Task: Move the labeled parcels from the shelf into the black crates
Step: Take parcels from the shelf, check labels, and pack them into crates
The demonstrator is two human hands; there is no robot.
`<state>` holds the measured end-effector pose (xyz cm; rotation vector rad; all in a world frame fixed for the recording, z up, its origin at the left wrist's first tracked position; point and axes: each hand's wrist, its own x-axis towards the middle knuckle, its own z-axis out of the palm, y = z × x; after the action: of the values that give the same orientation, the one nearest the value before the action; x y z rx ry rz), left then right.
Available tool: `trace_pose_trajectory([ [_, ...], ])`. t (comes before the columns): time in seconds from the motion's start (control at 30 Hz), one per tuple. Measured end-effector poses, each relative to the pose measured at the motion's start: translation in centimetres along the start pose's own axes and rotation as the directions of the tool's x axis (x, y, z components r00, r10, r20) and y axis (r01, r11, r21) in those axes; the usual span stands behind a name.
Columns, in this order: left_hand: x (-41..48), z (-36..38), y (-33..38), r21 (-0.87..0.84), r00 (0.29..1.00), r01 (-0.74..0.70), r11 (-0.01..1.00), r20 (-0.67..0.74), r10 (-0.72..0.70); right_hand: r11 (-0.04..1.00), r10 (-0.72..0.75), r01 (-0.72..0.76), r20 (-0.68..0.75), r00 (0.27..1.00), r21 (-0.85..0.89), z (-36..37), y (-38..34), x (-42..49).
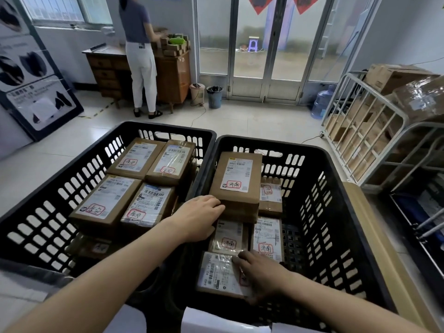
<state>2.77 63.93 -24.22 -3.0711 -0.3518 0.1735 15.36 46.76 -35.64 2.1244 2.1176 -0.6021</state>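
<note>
Two black crates are standing side by side below the camera, and both are already holding labeled parcels. The left crate [31, 227] is carrying four parcels [134, 186] lying flat in a two-by-two layer, labels up, with at least one more showing beneath them at the near edge. The right crate [336, 212] is holding a short stack [236, 186] at its far left, a smaller parcel just beside that stack on the right, two parcels lying flat in the middle, and one near parcel [217, 275] at the front. The left hand [198, 218] is resting against the near end of the stack, fingers [216, 204] curled loosely over its edge rather than closed around it. The right hand [260, 272] is lying palm-down on the near parcel, fingers [240, 259] spread flat and pressing on its label, apparently settling it into place. Judging from the fill, the task is well under way: the left crate looks close to a full layer, while bare floor is still showing along the right side of the right crate. The shelf is out of view, so the number of parcels left to move cannot be told. A second person is standing at a wooden worktop [173, 75] across the room.
</note>
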Motion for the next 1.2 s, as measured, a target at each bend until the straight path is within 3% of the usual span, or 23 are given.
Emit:
trace_pose_trajectory([
  [0.1, 0.2, -0.1, 0.1, -0.002, 1.0, 0.005, 1.0, 0.005, -0.005, 0.999, -0.013, 0.012, -0.022, 1.0, -0.032, -0.7, -0.2, 0.2],
  [0.3, 0.4, -0.2, 0.1, -0.026, 1.0, 0.016, 1.0, 0.001, -0.016, 0.967, -0.237, 0.235, -0.003, 0.972, -0.099, -0.9, -2.3, 1.4],
  [0.63, 0.6, 0.1, -0.1, -0.033, 1.0, 0.014, 0.999, -0.02, -0.015, 0.952, -0.302, 0.3, -0.023, 0.953, -0.063, -1.1, -1.6, 1.4],
  [0.83, 1.9, -0.1, 0.6, -0.09, 0.998, 0.058, 0.994, -0.025, -0.061, 0.982, -0.189, 0.189, -0.003, 0.982, -0.023, -2.7, -1.6, 1.1],
  [1.2, 8.5, 0.8, 0.7, -0.162, 0.982, 0.186, 0.969, 0.072, -0.176, 0.981, 0.192, -0.19, -0.095, 0.977, 0.025, -5.5, 3.3, -3.3],
])
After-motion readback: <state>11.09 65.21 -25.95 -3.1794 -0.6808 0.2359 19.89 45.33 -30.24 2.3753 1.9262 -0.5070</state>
